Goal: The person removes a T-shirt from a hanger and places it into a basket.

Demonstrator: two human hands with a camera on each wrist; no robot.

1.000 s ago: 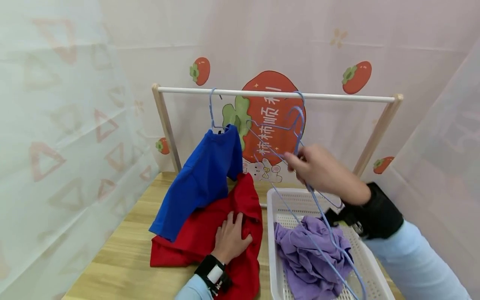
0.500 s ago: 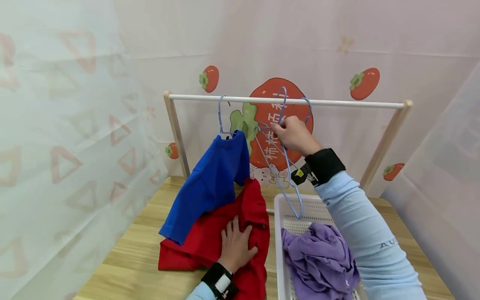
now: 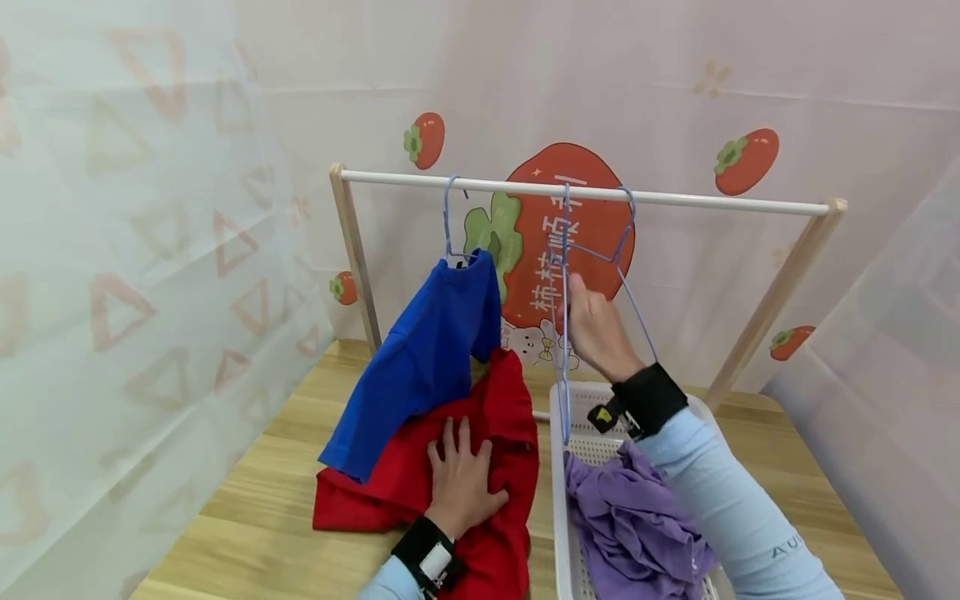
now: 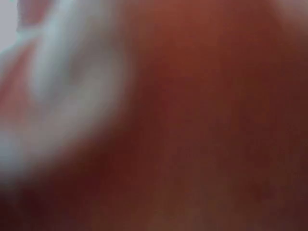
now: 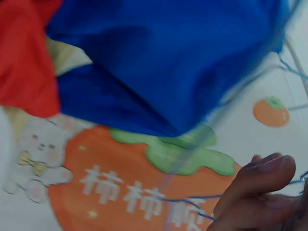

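Observation:
My left hand [image 3: 461, 487] lies spread on a crumpled red garment [image 3: 360, 508] on the table. A blue T-shirt [image 3: 420, 367] hangs from a hanger at the rail's left and partly overlaps the red cloth. A bare light-blue hanger [image 3: 567, 358] hangs nearly edge-on from the white rail [image 3: 712, 198]. My right hand [image 3: 600, 333] is beside its wire, just below the neck, with loosely bent fingers [image 5: 255, 192]. Behind it, another bare hanger [image 3: 626, 218] is on the rail. The left wrist view is only blurred red and pale cloth.
A white perforated basket [image 3: 560, 508] at the right holds a crumpled purple garment [image 3: 630, 517]. Wooden posts [image 3: 780, 300] carry the rail above the wooden table [image 3: 247, 542]. A printed cloth backdrop [image 3: 480, 67] stands behind it.
My right hand has carried the hanger up and leftward onto the rail, then slid down from its neck. The hanger has turned nearly edge-on. My left hand stays on the red garment.

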